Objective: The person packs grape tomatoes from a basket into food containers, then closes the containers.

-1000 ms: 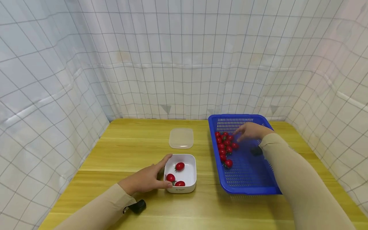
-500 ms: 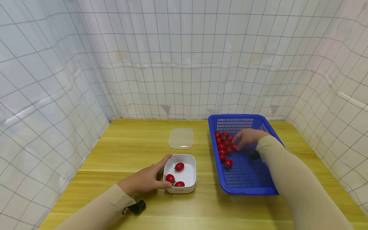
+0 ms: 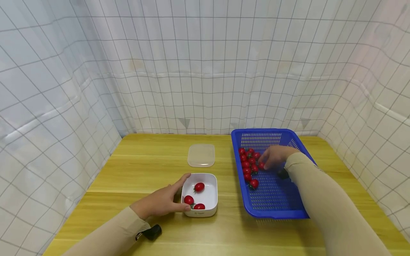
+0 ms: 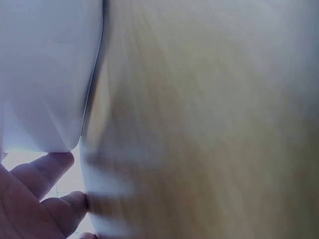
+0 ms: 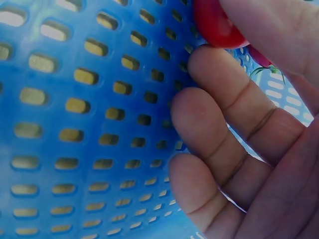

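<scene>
My left hand [image 3: 160,203] grips a small white square box [image 3: 201,213] from its left side, thumb at the near corner and fingers at the far corner. Three cherry tomatoes lie inside, among them one cherry tomato [image 3: 199,187] towards the back. In the left wrist view, fingertips touch the wall of the box [image 4: 50,74]. My right hand [image 3: 277,157] is down in a blue basket [image 3: 275,214]. It pinches a cherry tomato [image 5: 217,25] between thumb and fingers, low over the perforated floor. Several more cherry tomatoes [image 3: 246,164] are bunched along the basket's left side.
A translucent square lid [image 3: 201,155] lies flat on the wooden table [image 3: 144,160] behind the box. Grid-patterned curtains [image 3: 205,71] stand around the back and sides. Dark wrist cameras are strapped under both sleeves, one camera [image 3: 152,233] close to the table.
My right hand has come down and slightly nearer in the basket, and its fingers have closed on a cherry tomato at the group's right edge. The left hand stays on the box.
</scene>
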`<state>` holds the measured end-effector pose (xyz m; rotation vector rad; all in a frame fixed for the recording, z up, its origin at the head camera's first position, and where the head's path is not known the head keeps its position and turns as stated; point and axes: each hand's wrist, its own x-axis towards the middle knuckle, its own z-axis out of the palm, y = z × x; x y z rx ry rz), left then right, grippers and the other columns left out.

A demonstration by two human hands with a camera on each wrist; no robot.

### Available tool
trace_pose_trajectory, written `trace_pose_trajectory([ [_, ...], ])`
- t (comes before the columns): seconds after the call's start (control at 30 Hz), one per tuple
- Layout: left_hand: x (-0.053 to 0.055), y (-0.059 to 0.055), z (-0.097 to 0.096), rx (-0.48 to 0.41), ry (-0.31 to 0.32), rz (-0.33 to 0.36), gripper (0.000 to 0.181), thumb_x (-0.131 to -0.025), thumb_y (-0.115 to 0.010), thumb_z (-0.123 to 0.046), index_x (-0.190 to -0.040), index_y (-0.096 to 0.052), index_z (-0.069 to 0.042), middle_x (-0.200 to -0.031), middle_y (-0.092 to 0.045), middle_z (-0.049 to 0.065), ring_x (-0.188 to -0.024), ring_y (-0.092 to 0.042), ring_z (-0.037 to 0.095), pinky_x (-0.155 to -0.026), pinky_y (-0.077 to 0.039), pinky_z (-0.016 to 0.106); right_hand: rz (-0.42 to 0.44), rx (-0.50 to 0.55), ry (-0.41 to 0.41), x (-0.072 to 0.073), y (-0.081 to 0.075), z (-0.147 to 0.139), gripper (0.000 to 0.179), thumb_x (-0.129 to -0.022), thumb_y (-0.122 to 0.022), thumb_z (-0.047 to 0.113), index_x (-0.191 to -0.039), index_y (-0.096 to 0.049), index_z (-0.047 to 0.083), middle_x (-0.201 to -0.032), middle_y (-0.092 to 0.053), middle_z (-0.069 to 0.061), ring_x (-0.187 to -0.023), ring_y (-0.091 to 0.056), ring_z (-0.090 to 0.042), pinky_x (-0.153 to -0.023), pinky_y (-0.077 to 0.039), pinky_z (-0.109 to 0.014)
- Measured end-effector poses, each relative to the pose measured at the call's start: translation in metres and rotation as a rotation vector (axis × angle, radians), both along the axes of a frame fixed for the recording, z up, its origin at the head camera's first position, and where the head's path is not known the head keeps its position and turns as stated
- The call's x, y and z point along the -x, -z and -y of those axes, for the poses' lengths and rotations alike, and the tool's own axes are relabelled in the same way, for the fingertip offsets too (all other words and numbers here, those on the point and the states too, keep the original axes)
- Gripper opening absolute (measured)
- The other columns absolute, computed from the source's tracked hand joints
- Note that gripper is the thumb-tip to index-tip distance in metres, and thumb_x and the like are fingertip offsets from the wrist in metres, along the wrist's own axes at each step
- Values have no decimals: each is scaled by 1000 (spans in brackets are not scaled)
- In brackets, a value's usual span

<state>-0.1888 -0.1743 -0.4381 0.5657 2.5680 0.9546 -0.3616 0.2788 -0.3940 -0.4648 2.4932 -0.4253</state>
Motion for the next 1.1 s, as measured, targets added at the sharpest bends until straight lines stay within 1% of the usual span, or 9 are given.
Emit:
trace_pose_trajectory([
  [0.17, 0, 0, 1, -9, 1, -7, 108, -91, -78, -54, -171, -11, -25, -169, -37, 16, -151, -43, 40, -123, -34, 64, -7, -12, -17, -4, -1, 2, 39, -90, -77, 16, -129, -77, 17, -131, -73, -7, -122, -66, -29, -105, -55, -54],
  [0.37, 0, 1, 0, -13, -2, -6, 109, -91, -78, -54, -171, -11, -25, -170, -35, 15, -152, -41, 40, -124, -33, 64, 9, -12, -15, -7, -3, 2, 39, -92, -76, 16, -131, -76, 15, -133, -72, -7, -125, -66, -30, -107, -53, -57],
  [0.47, -1, 0, 0, -4, -6, -7, 109, -91, -78, -55, -171, -11, -26, -169, -37, 16, -151, -43, 40, -123, -34, 65, 21, -5, -8, -8, -4, 2, 40, -92, -75, 16, -132, -75, 14, -134, -72, -8, -125, -66, -32, -107, -53, -58],
  [0.6, -2, -1, -1, 0, -9, -5, 109, -90, -78, -56, -171, -12, -26, -168, -39, 16, -150, -44, 41, -123, -34, 65, 27, -5, -8, -7, -2, 1, 40, -93, -75, 16, -132, -75, 14, -134, -72, -8, -125, -66, -32, -107, -53, -58],
  [0.77, -3, -1, -1, -4, -13, 6, 109, -90, -78, -56, -171, -11, -26, -168, -38, 16, -150, -43, 42, -123, -32, 67, 38, 1, -1, -4, 2, 1, 40, -93, -75, 16, -132, -75, 14, -128, -74, -7, -120, -69, -28, -104, -56, -54],
  [0.93, -4, -1, -2, -1, -18, 7, 108, -90, -77, -56, -171, -12, -27, -167, -39, 16, -150, -44, 41, -123, -33, 66, 64, 12, 27, -5, 3, 1, 40, -94, -74, 15, -134, -74, 12, -127, -74, -8, -120, -69, -29, -103, -57, -55],
  [1.03, -5, -2, -2, -1, -18, 8, 108, -90, -78, -56, -171, -12, -27, -168, -38, 16, -151, -43, 42, -124, -30, 67, 67, 13, 38, -6, 2, 1, 40, -94, -74, 15, -133, -74, 12, -126, -74, -7, -120, -69, -30, -104, -56, -55],
  [1.1, -5, -3, -2, 0, -20, 10, 108, -90, -78, -56, -171, -12, -27, -168, -38, 17, -151, -43, 42, -125, -28, 67, 60, 8, 24, -6, 1, 1, 40, -94, -74, 15, -134, -74, 12, -125, -74, -7, -119, -70, -29, -103, -57, -55],
])
